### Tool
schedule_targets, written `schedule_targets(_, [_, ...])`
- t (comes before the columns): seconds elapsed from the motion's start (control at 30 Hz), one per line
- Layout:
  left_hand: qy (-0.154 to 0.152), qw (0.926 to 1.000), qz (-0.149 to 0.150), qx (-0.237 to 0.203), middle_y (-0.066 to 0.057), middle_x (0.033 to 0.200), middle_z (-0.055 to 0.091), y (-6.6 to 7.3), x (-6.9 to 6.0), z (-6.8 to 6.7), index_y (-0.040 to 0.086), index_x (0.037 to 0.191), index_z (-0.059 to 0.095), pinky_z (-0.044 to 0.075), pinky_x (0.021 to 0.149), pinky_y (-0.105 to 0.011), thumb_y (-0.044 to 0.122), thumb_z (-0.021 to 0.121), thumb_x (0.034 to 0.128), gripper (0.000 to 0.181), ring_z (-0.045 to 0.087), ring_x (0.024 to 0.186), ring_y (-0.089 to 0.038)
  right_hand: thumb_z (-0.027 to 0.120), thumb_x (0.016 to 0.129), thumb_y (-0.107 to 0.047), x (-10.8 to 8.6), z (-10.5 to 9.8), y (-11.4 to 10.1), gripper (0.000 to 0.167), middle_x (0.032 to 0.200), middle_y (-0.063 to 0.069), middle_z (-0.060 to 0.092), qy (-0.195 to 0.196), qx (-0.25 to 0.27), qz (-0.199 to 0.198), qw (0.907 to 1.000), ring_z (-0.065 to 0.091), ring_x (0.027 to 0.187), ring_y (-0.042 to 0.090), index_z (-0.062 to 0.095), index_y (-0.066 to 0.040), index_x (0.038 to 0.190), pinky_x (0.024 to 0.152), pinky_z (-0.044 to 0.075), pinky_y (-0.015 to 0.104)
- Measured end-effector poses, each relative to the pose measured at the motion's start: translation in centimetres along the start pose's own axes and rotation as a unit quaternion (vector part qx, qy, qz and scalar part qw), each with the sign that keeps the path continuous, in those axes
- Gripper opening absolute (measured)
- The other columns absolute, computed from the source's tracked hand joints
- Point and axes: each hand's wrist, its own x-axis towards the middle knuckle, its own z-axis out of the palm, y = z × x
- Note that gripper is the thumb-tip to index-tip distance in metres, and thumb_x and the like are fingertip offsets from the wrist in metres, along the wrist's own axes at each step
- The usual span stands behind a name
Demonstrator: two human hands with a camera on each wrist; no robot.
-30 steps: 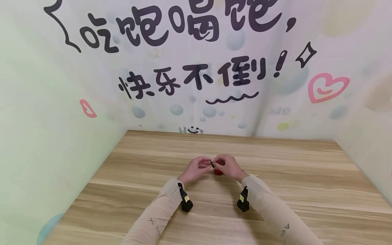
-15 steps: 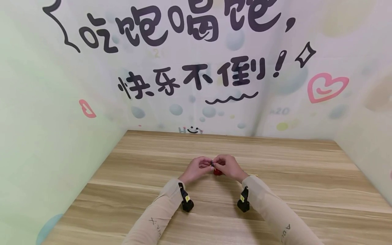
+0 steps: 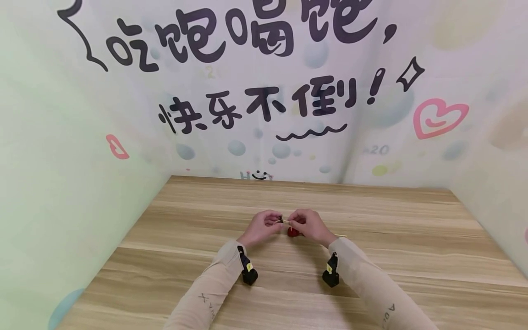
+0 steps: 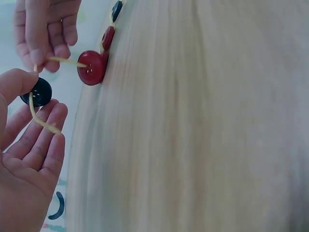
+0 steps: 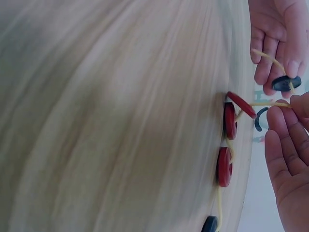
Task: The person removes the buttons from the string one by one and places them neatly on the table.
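Observation:
My left hand (image 3: 261, 229) pinches a black button (image 4: 42, 92) near its thumb tip, the other fingers spread loosely below. A yellow string (image 4: 33, 107) runs through the button, its loose end lying by the left fingers. My right hand (image 3: 310, 227) pinches the same string between thumb and fingers, a short way from the button. From there the string leads to a red button (image 4: 91, 67), which leans beside further red buttons (image 5: 224, 166) on the table. Farther along the string sits another dark button (image 5: 210, 224). In the head view the fingers hide part of the string.
The wood-grain table (image 3: 198, 206) spreads around both hands. Past my right wrist a stretch of yellow string (image 3: 341, 236) lies on it. A printed wall cloth (image 3: 264, 156) stands at the back edge, with pale walls on both sides.
My hands have drawn slightly apart. The black button, earlier between both hands, has moved left with the left hand, and a length of string now shows between them.

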Motion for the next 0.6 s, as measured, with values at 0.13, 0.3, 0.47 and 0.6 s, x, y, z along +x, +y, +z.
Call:
schedule_targets(0.13, [0.004, 0.9999, 0.007, -0.009, -0.014, 0.1, 0.059, -0.2, -0.1, -0.6, -0.007, 0.11, 0.054, 0.046, 0.079, -0.029, 0.007, 0.062, 0.0811, 0.033, 0.057, 0.089, -0.025, 0.061, 0.083, -0.007, -0.2, -0.1, 0.2, 0.006, 0.078, 0.003, 0.063, 0.003, 0.0, 0.003, 1.0, 0.057, 0.07, 0.012, 0.063, -0.002, 0.085, 0.061, 0.047, 0.025])
schedule_targets(0.3, [0.011, 0.9999, 0.005, -0.008, -0.016, 0.099, 0.059, -0.2, -0.2, -1.3, -0.008, 0.109, 0.053, 0.047, 0.078, -0.028, 0.001, 0.061, 0.0799, 0.032, 0.058, 0.089, -0.026, 0.061, 0.082, -0.005, -0.5, -0.3, 0.2, 0.007, 0.076, 0.004, 0.063, 0.002, 0.006, 0.011, 0.9999, 0.057, 0.067, 0.012, 0.063, 0.001, 0.086, 0.056, 0.046, 0.023])
schedule_targets(0.47, [0.009, 0.9998, 0.001, -0.015, -0.022, 0.099, 0.058, 1.6, -1.2, -2.4, -0.01, 0.108, 0.053, 0.047, 0.078, -0.031, -0.002, 0.06, 0.0794, 0.031, 0.057, 0.09, -0.032, 0.061, 0.082, -0.006, -0.7, -0.4, 0.4, 0.008, 0.076, 0.005, 0.063, 0.002, 0.006, 0.022, 0.9997, 0.056, 0.066, 0.012, 0.063, 0.001, 0.086, 0.055, 0.046, 0.023])
schedule_targets(0.6, [0.01, 0.9998, -0.002, -0.016, -0.026, 0.099, 0.057, 2.7, -2.0, -3.1, -0.011, 0.107, 0.053, 0.047, 0.078, -0.033, -0.004, 0.059, 0.0796, 0.029, 0.056, 0.09, -0.036, 0.061, 0.083, -0.007, -0.8, -0.5, 0.4, 0.008, 0.075, 0.005, 0.062, 0.002, 0.002, 0.025, 0.9997, 0.055, 0.066, 0.012, 0.063, 0.0, 0.086, 0.055, 0.045, 0.023])
